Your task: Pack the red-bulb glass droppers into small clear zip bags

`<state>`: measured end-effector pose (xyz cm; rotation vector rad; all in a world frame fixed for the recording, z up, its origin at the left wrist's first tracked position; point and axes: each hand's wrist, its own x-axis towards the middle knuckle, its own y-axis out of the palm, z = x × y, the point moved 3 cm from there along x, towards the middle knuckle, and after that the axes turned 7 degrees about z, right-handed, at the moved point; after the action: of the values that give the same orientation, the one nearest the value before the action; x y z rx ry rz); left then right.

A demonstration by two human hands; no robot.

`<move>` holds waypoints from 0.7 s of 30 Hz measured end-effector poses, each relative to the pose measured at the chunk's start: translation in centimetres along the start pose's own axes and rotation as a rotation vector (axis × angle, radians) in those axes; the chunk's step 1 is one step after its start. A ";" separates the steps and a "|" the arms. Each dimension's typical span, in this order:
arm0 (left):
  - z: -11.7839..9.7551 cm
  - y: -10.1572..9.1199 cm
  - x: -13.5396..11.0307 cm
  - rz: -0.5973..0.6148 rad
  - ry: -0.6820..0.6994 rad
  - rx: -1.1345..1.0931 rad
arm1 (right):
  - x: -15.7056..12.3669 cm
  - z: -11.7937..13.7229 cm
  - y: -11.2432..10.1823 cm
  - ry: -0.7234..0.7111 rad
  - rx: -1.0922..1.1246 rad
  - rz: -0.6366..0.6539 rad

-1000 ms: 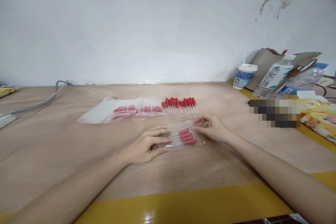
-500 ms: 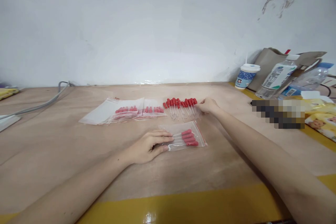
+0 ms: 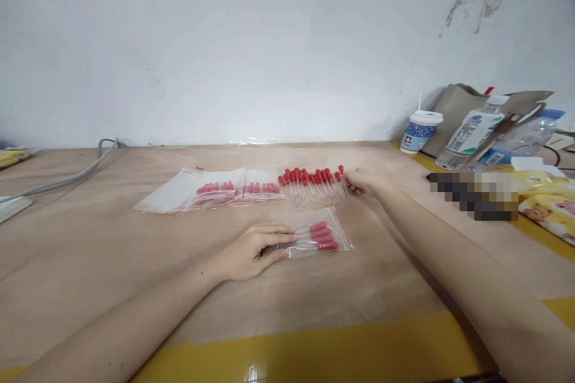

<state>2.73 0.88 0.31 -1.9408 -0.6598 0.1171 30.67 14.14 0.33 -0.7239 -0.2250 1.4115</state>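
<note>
A clear zip bag (image 3: pixel 299 251) lies flat in front of me with several red-bulbed droppers (image 3: pixel 327 238) inside. My left hand (image 3: pixel 258 248) grips its left end between thumb and fingers. Farther back, loose droppers (image 3: pixel 309 176) with red bulbs and thin clear tubes lie in a row, bulbs toward the wall. At the right end of that row, my right hand (image 3: pixel 359 182) has its fingers pinched on one dropper (image 3: pixel 341 170), lifted slightly apart from the others. Its tube is partly hidden by the fingers.
Filled zip bags (image 3: pixel 215 188) of droppers overlap left of the loose row. On the right stand a paper cup (image 3: pixel 420 131) with a straw, a plastic bottle (image 3: pixel 476 131) and a grey bag (image 3: pixel 447 111). A grey cable (image 3: pixel 72 179) runs along the left.
My right hand has drawn a dropper away from the row, slightly to the right, with its bulb now raised above the neighbouring ones. The left hand and the bag have stayed put.
</note>
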 end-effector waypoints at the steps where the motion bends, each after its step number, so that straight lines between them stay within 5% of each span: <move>1: 0.0 0.0 0.0 -0.003 0.002 0.001 | 0.1 -0.3 -0.2 -0.010 0.057 0.011; 6: 0.0 0.0 0.0 -0.010 0.002 -0.001 | -1.0 -1.0 -1.2 -0.147 0.316 0.026; 13: 0.0 0.0 0.0 -0.001 -0.004 -0.021 | -6.3 -2.3 0.1 -0.422 0.650 0.023; 21: -0.1 0.0 0.0 0.005 0.004 -0.030 | -9.0 -3.5 2.5 -0.456 0.688 -0.034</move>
<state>2.77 0.82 0.39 -1.9711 -0.6574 0.1065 28.98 4.41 -1.37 0.1696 -0.0889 1.4806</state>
